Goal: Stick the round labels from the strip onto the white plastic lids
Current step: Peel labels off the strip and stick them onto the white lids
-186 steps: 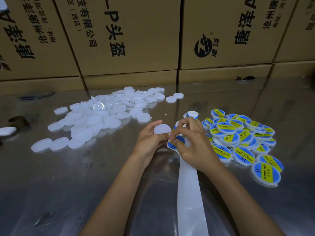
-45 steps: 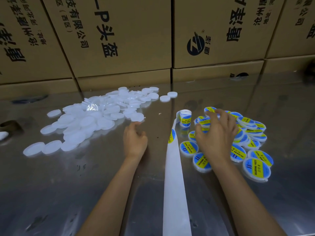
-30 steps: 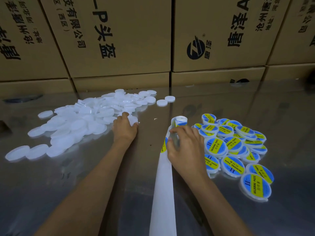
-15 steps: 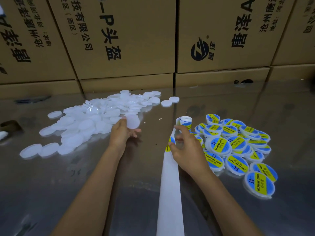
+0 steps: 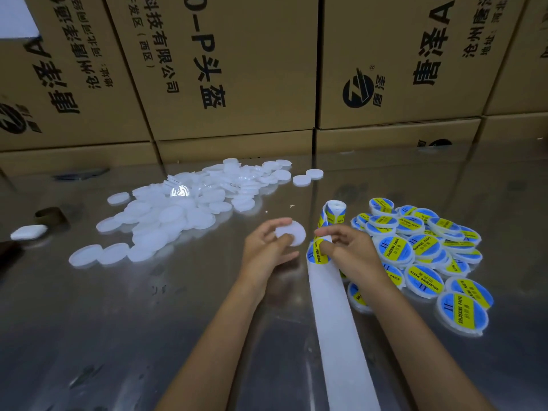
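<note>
Left hand [image 5: 268, 247] pinches 1 blank white lid [image 5: 293, 232]; right hand [image 5: 350, 252] fingers clamp the blue-yellow label [image 5: 318, 253] at 3 o'clock. Peel fully, centre it, then press flat.

The strip [image 5: 338, 321] runs off the bottom edge; the right hand [image 5: 353, 253] hides labelled lids [image 5: 427, 253] behind it.

Left hand [image 5: 267, 247] pinches a blank white lid [image 5: 292, 232]; right hand [image 5: 350, 250] peels a blue-yellow label [image 5: 318, 253] off the white strip [image 5: 338, 321], labelled lids [image 5: 421, 253] just beyond it.
</note>
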Available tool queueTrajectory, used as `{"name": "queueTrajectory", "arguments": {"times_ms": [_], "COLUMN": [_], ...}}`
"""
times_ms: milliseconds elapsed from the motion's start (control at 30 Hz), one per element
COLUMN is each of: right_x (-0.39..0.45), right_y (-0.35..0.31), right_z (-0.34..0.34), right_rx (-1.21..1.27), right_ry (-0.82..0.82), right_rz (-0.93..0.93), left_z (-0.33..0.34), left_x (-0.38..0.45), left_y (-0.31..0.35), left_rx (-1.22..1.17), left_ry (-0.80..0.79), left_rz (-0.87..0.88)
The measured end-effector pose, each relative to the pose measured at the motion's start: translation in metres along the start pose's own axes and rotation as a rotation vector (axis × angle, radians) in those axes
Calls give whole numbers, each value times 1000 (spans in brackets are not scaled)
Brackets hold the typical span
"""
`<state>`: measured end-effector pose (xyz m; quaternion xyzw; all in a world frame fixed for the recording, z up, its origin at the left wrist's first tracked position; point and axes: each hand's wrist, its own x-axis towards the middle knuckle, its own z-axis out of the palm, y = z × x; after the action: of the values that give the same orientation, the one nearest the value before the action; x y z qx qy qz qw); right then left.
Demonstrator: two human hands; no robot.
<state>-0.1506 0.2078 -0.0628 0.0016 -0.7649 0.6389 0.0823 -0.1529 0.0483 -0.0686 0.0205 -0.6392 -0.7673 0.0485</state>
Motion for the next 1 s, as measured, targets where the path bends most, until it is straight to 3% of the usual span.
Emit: {"name": "queueTrajectory", "arguments": {"times_ms": [267, 400, 800, 1000], "right_x": [-4, -4, -4, -8], "right_y": [-5, -4, 6, 5], "right_z": [1, 0, 2, 2], "right_rx": [35, 1, -544, -633], "right_ry": [-126, -148, -4, 16], "right_rz": [-46, -112, -507, -577], "left_z": [11, 9, 8, 8], "left_x": [1, 5, 5, 4], "left_y": [4, 5, 3, 3], "left_rx": [-261, -359, -276, -236], "left_ry": [-187, -159, -134, -138], "left_rz": [-104, -137, -179, -190]}}
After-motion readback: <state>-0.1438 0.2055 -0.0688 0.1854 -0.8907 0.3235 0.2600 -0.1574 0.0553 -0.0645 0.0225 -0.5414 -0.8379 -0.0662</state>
